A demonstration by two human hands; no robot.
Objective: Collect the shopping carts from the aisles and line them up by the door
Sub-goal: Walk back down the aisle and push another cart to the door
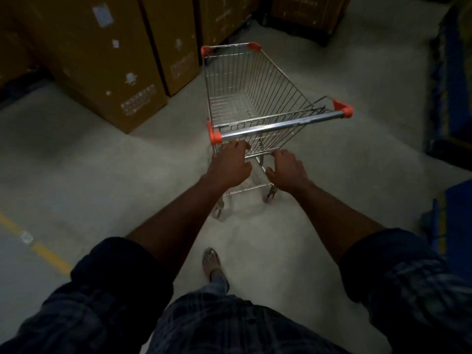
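Observation:
A small wire shopping cart (256, 80) with orange corner caps stands on the concrete floor just ahead of me, its basket empty. Its chrome handle bar (281, 123) runs across the near end, slanting up to the right. My left hand (228, 163) is stretched out just below the bar's left end, fingers loosely bent and holding nothing. My right hand (287, 169) reaches beside it, lower and to the right, in front of the cart's rear wire panel; it grips nothing that I can see. Neither hand is on the handle bar.
Tall brown cardboard boxes (102, 60) line the left and far side, close to the cart's front. Blue racking (457, 98) stands along the right edge. A yellow floor line (38, 247) crosses the lower left. My foot (212, 261) steps forward on the grey floor.

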